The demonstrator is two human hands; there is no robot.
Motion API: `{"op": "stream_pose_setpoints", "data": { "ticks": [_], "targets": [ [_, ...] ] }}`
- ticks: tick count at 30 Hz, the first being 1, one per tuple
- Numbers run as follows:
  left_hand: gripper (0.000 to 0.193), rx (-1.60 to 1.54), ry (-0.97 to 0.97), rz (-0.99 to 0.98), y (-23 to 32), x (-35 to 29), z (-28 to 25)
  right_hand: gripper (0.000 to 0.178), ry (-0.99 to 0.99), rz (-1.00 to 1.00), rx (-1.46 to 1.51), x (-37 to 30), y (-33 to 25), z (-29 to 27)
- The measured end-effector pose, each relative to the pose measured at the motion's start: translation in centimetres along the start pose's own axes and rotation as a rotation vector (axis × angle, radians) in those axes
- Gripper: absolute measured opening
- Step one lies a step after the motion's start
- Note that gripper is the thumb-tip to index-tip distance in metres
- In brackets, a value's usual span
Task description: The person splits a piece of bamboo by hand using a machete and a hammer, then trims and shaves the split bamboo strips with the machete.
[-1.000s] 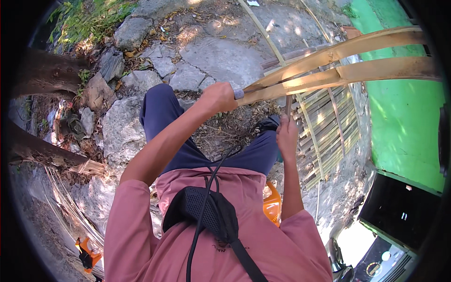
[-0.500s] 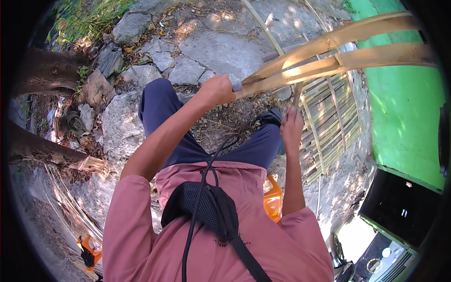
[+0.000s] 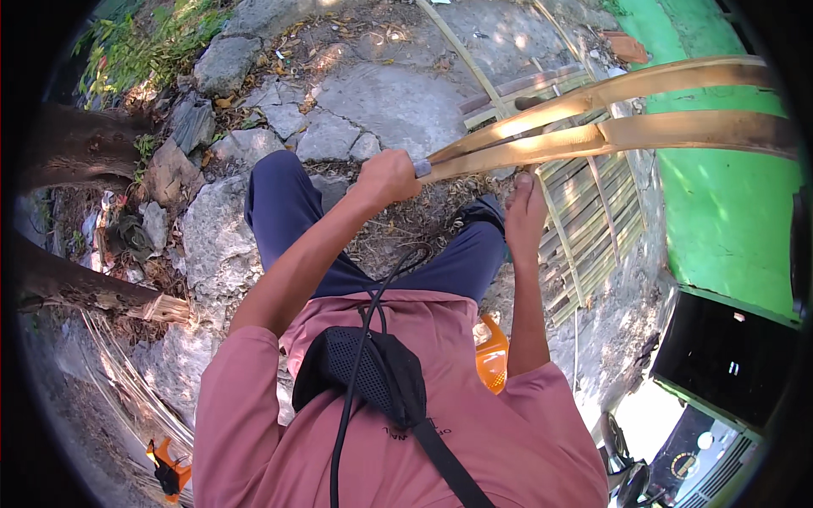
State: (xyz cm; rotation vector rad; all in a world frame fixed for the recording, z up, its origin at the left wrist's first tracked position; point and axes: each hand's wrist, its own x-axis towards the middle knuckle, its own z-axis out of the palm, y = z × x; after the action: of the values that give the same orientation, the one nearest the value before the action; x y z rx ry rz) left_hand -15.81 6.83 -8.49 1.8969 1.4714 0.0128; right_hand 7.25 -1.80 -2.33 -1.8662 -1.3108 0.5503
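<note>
My left hand (image 3: 388, 178) is closed round what looks like a grey-collared handle. Its grey collar (image 3: 422, 168) pokes out against the narrow end of the split bamboo (image 3: 525, 150); whether the two are joined I cannot tell. From there two long pale strips spread apart toward the right. Below them, my right hand (image 3: 525, 212) is closed on a stick-like wooden handle, mostly hidden by the hand and the strips. A dark rounded end (image 3: 527, 102) shows beyond the lower strip, possibly the top of that tool.
A panel of bamboo slats (image 3: 593, 220) lies to the right, beside a green wall (image 3: 720, 203). Tree trunks (image 3: 93, 271) and rocks (image 3: 222, 222) stand at left. An orange plastic thing (image 3: 492, 356) is by my right hip. A black strap pouch (image 3: 364, 372) hangs on my chest.
My right hand has risen, and the tool's handle has gone mostly out of sight behind the strips. The strips' far ends sit lower and wider apart. My left hand keeps its hold.
</note>
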Motion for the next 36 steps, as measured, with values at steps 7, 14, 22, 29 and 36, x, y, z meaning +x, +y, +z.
{"op": "stream_pose_setpoints", "data": {
  "ticks": [7, 14, 22, 29, 36],
  "targets": [
    [0.038, -0.024, 0.04, 0.004, 0.8, 0.7, -0.7, 0.036, 0.214, -0.154, -0.145, -2.0, 4.7, 1.5],
    [0.038, 0.005, 0.032, -0.023, -0.1, 0.6, 0.2, 0.036, 0.056, 0.088, 0.066, -1.8, 3.4, -0.2],
    [0.037, 0.009, -0.005, -0.005, 0.5, 1.1, -0.3, 0.035, 0.073, -0.165, -0.279, -4.3, 7.8, 2.0],
    [0.038, 0.034, 0.001, -0.045, -1.0, 1.0, -0.5, 0.035, 0.127, 0.162, 0.231, -1.2, -1.2, -4.1],
    [0.041, 0.056, -0.019, -0.052, 0.8, 1.8, -0.5, 0.036, -0.065, 0.064, -0.07, -4.0, 7.0, 1.2]
  ]
}}
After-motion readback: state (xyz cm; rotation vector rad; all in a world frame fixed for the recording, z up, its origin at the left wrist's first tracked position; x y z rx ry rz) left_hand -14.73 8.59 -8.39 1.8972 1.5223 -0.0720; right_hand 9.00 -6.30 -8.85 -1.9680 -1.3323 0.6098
